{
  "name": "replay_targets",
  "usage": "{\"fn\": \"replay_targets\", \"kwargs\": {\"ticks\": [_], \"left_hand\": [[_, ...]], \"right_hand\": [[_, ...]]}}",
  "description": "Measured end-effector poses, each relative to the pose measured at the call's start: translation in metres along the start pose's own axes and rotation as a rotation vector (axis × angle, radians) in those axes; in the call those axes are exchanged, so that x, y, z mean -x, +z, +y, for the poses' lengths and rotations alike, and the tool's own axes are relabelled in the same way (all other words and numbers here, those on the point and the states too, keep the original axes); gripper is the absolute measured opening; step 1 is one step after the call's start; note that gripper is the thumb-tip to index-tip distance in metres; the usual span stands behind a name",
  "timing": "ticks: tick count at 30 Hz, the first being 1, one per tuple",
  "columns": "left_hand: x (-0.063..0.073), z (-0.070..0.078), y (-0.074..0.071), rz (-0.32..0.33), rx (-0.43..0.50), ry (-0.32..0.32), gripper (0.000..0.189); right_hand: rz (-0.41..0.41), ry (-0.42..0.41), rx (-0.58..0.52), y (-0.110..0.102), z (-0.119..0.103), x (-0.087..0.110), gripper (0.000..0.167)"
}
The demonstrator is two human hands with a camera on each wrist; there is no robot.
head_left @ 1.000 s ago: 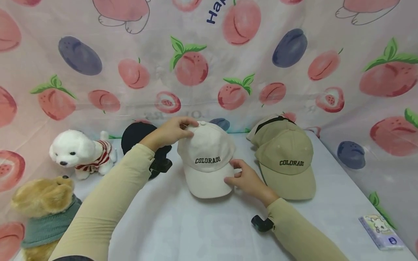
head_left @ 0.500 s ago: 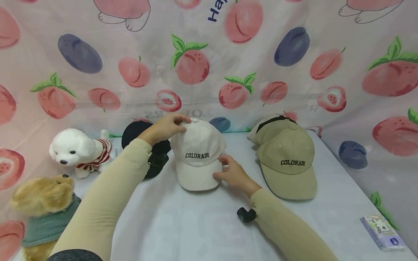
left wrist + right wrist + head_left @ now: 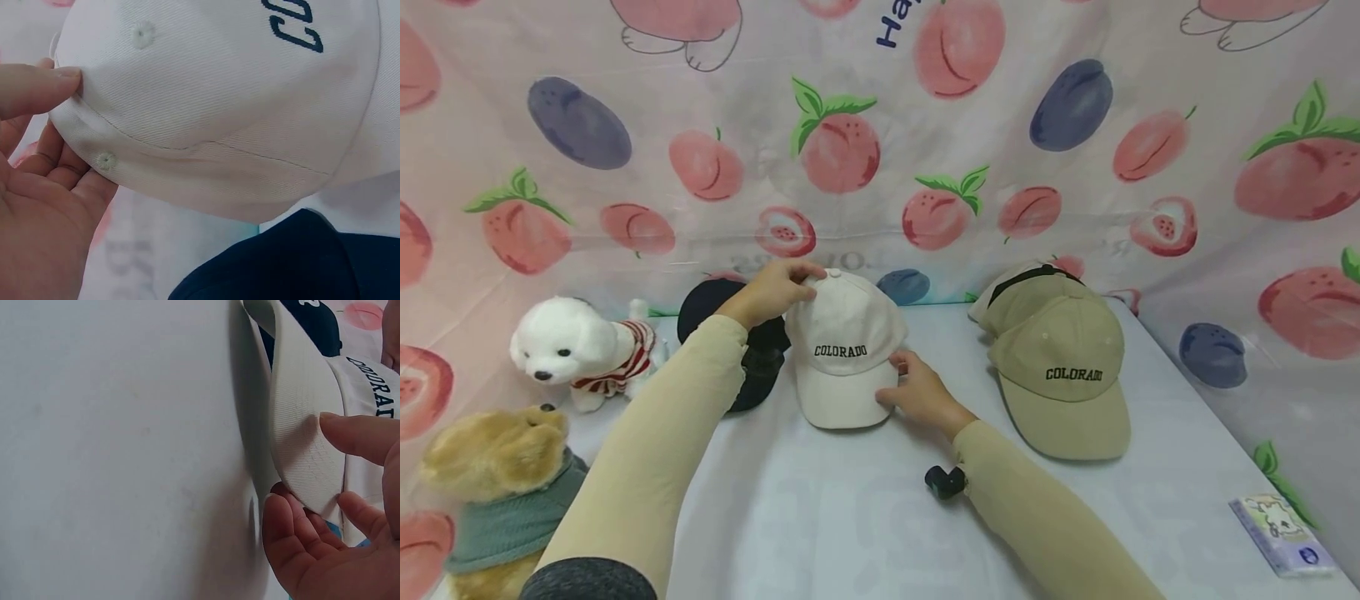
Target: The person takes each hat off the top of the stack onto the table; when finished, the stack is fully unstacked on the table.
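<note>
Now left hand (image 3: 767,293) pinches the white cap (image 3: 848,321) by its likely soft crown (image 3: 187,87), right hand (image 3: 927,397) by the stiffer-looking, surer brim (image 3: 303,434).

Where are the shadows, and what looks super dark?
Head view: soft shadow on the table beside the left sleeve; right wrist view: shadow on the white cap's brim near the thumb; left wrist view: the dark cap shows little detail.

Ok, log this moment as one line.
left hand: pinches white fabric cap at crown | right hand: holds its brim | khaki fabric COLORADO cap: untouched
</note>
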State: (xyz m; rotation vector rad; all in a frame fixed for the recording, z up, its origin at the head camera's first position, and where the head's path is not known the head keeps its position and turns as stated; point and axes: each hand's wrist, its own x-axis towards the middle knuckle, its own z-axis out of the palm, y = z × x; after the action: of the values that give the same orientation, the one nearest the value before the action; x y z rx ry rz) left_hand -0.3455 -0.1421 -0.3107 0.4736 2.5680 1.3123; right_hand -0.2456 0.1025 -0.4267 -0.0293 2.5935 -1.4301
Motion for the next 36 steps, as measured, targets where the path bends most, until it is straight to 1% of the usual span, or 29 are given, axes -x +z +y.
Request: {"fn": "replay_targets", "kwargs": {"ticks": [8,13,18,25,32,36], "left_hand": [[-0.005,-0.006,-0.001,0.009,-0.015,-0.02,0.039],[-0.009,-0.008,-0.003,0.012,-0.001,-0.017,0.039],[-0.011,-0.009,-0.006,0.022,-0.015,-0.023,0.039],[-0.01,-0.015,-0.009,0.04,-0.036,-0.049,0.038],[-0.011,-0.02,-0.013,0.063,-0.043,-0.053,0.038],[-0.01,-0.022,-0.013,0.077,-0.042,-0.056,0.037]], "right_hand": [[0.008,0.011,0.045,0.009,-0.003,-0.006,0.063],[0.022,-0.009,0.04,0.013,-0.007,-0.01,0.062],[0.021,-0.018,0.031,0.018,-0.008,-0.014,0.061],[0.017,-0.021,0.028,0.027,-0.012,-0.022,0.06],[0.017,-0.042,0.038,0.036,-0.016,-0.031,0.06],[0.014,-0.031,0.037,0.038,-0.017,-0.032,0.06]]}}
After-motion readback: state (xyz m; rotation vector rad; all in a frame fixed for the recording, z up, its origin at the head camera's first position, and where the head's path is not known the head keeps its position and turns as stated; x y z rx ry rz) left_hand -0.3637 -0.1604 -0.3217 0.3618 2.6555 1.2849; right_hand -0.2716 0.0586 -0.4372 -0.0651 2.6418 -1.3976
